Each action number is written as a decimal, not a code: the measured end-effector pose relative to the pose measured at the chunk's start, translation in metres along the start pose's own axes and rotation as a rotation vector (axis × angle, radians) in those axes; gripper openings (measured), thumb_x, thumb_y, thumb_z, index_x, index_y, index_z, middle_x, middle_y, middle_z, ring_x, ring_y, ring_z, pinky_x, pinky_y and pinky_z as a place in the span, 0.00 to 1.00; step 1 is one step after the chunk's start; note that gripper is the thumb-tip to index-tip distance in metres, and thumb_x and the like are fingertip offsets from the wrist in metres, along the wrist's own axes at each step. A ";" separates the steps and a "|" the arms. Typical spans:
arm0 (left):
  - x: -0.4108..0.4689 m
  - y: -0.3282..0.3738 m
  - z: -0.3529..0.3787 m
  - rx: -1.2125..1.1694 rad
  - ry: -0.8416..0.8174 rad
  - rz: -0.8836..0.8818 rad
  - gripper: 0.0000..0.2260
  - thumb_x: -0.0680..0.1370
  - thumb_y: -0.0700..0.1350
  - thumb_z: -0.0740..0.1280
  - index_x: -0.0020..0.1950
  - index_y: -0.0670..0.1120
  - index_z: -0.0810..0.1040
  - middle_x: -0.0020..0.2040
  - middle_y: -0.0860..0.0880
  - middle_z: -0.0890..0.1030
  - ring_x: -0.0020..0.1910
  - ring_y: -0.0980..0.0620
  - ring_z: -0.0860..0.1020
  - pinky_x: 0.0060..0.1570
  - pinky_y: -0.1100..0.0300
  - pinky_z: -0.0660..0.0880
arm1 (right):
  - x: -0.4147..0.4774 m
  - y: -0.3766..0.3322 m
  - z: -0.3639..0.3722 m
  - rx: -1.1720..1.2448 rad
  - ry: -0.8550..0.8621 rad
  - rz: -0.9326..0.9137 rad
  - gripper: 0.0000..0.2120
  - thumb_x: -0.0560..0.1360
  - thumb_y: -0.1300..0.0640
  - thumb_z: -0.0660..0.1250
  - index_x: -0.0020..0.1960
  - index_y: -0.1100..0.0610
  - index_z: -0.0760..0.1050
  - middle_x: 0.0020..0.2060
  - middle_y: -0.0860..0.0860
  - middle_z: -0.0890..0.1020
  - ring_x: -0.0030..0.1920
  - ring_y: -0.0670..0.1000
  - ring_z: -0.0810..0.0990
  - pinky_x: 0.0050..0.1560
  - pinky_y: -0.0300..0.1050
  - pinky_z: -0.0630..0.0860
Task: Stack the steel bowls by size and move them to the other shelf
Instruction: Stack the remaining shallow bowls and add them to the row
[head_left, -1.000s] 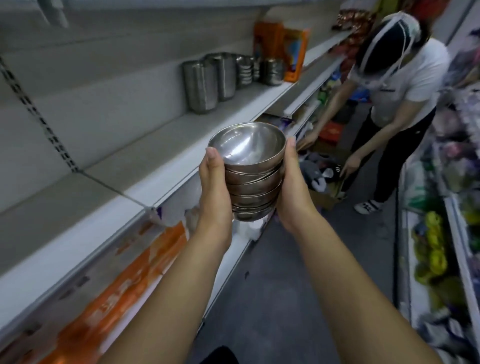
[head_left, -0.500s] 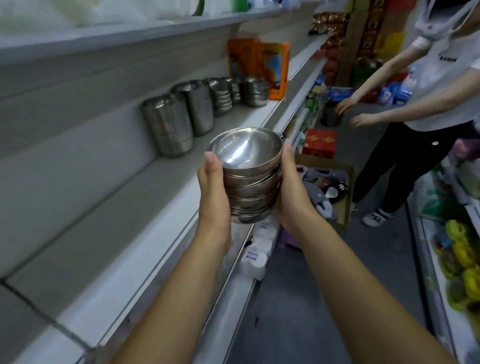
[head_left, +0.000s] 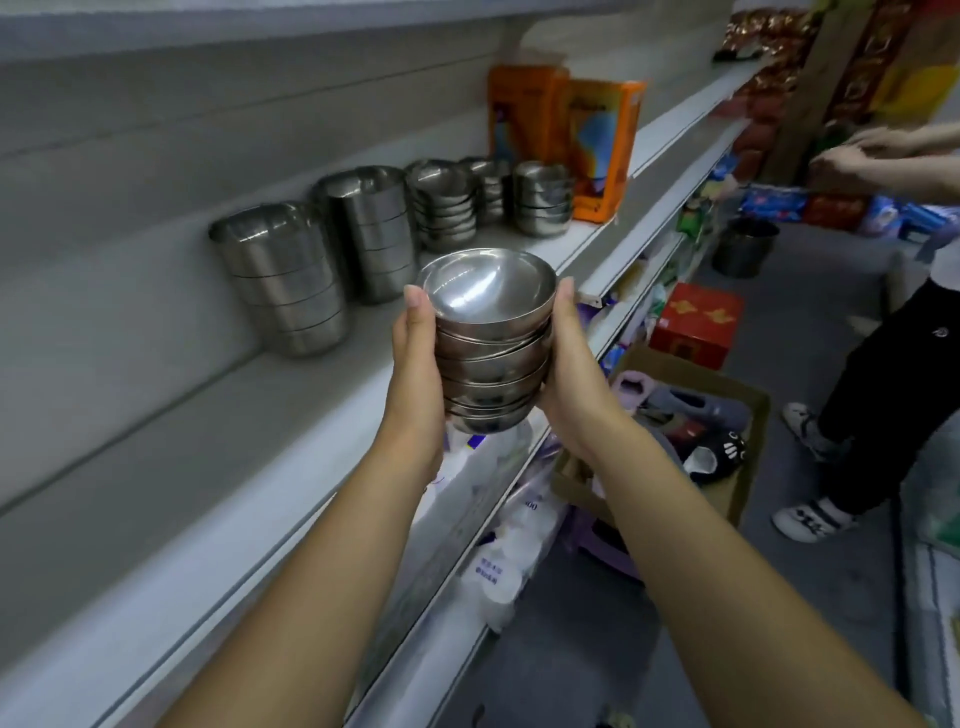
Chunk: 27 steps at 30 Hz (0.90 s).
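Left hand (head_left: 415, 371) and right hand (head_left: 577, 374) clasp the stack of steel bowls (head_left: 491, 358) by its sides. Risk: unevenly nested bowls tilt, spilling short of the shelf (head_left: 280, 410).

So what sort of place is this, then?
Probably a small general shop: long tiered shelves hold stacks of steel bowls like the held stack, orange boxed goods stand beside them, and an open cardboard box of stock sits in the aisle.
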<state>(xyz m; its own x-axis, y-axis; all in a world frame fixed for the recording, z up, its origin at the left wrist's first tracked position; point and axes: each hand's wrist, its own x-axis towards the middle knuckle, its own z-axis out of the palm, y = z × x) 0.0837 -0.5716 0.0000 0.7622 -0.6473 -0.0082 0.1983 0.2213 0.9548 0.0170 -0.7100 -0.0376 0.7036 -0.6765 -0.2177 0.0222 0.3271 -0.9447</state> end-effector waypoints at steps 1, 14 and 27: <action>0.013 -0.004 0.010 -0.012 0.018 -0.003 0.53 0.57 0.85 0.63 0.75 0.57 0.73 0.68 0.51 0.82 0.65 0.49 0.82 0.66 0.40 0.77 | 0.011 -0.007 -0.008 -0.030 -0.027 0.011 0.50 0.53 0.09 0.56 0.70 0.30 0.73 0.81 0.48 0.65 0.84 0.50 0.49 0.80 0.66 0.46; 0.146 -0.034 0.088 -0.026 0.176 -0.001 0.54 0.57 0.84 0.65 0.78 0.59 0.68 0.71 0.54 0.79 0.66 0.52 0.80 0.58 0.52 0.80 | 0.130 -0.085 -0.059 -0.052 -0.326 0.011 0.54 0.59 0.16 0.59 0.76 0.45 0.72 0.72 0.48 0.78 0.71 0.51 0.76 0.75 0.59 0.69; 0.283 -0.045 0.083 -0.009 0.191 0.027 0.54 0.57 0.83 0.68 0.78 0.58 0.70 0.74 0.53 0.77 0.71 0.52 0.76 0.75 0.47 0.70 | 0.265 -0.115 -0.059 -0.095 -0.342 -0.024 0.25 0.80 0.30 0.54 0.71 0.40 0.70 0.56 0.36 0.80 0.63 0.39 0.76 0.71 0.47 0.70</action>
<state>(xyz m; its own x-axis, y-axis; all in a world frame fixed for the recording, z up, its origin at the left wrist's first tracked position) 0.2397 -0.8250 -0.0209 0.8702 -0.4912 -0.0393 0.1807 0.2440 0.9528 0.1589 -0.9660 -0.0015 0.9010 -0.4182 -0.1154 -0.0132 0.2396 -0.9708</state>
